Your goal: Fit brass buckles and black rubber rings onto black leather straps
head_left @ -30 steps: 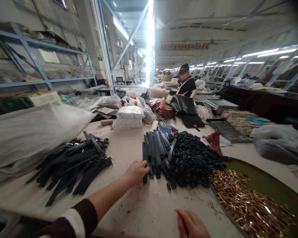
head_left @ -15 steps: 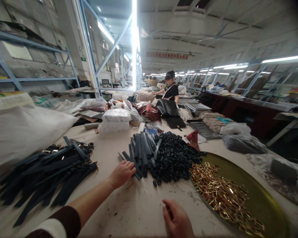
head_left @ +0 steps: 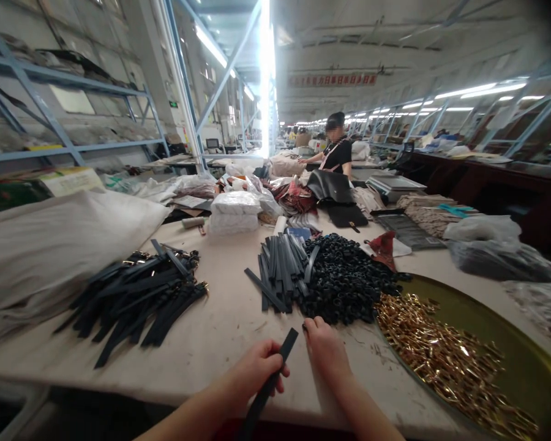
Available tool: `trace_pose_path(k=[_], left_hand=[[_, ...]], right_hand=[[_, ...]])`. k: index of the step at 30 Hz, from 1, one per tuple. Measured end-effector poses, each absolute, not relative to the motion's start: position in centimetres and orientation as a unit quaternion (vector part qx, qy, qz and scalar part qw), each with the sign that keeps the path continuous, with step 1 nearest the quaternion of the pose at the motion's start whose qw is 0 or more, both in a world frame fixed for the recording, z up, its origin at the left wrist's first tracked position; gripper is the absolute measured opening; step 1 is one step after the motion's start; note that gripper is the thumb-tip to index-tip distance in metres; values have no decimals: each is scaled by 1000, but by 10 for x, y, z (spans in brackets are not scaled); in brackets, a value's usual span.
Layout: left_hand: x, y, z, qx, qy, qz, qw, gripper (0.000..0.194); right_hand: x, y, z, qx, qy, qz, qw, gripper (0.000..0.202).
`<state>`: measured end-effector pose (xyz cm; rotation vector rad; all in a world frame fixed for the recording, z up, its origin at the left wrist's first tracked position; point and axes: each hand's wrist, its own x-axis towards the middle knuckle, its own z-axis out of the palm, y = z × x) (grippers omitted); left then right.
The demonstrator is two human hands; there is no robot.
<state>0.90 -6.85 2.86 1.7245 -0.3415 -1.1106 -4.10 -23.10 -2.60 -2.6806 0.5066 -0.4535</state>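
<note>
A black strap [head_left: 269, 381] is pinched between the thumb and fingers of my left hand [head_left: 261, 369], tilted over the table's front edge. My right hand [head_left: 327, 348] is at the front of a heap of small black loops [head_left: 349, 275], its fingers curled down onto what looks like one small dark loop [head_left: 305, 328]. Behind my hands lies a bundle of loose black straps [head_left: 282, 263], touching the heap. On the left is a pile of straps with gold hardware [head_left: 147, 294].
A gold-coloured tray [head_left: 505, 331] with many gold metal fittings [head_left: 441, 355] stands at the right. White cloth [head_left: 73, 233] covers the left side. Wrapped white packs [head_left: 235, 211], a black bag [head_left: 333, 190] and a red scrap [head_left: 383, 248] lie farther back. A co-worker [head_left: 337, 147] stands beyond.
My left hand has left the strap bundle and come back toward me, now with one strap in it. My right hand has moved forward to the loop heap. The view has shifted.
</note>
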Motion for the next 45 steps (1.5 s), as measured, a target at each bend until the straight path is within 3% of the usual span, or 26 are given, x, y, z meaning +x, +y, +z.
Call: trace_pose_path(k=[3,7,10,13,16,19,32,41,45], left_hand=[[1,-67,22,611,-7,-527,590,24],[-6,-68,21,542,57,-558,626,33],[-10,-68,22,532,52,-564,629,38],[-12,-67,20,559,-9,-559,613,33],[-13,-68,15,628,-93,-523,569,23],[-13,-69,10,706,-182,-445,519,26],[-19,-64,9,816,-272,-303,411,25],[-30,-65,10,826,-287,-322,364,27],[-24,-66,15,828,-331,-315,324,27]], right_hand=[[-51,-231,-27,-949,161,-143,229,14],[-68,-232,-25,-932,165,-125,299,12],[-82,-228,-25,-839,217,-124,483,15],[-93,-220,-26,-655,265,-99,701,25],[-98,-210,-24,-492,293,-69,817,28],[-98,-201,-19,-351,315,-54,880,30],[-106,-189,-20,-297,311,-55,901,23],[-108,-184,-22,-421,293,-78,855,27],[-115,-189,-22,-574,285,-95,762,30]])
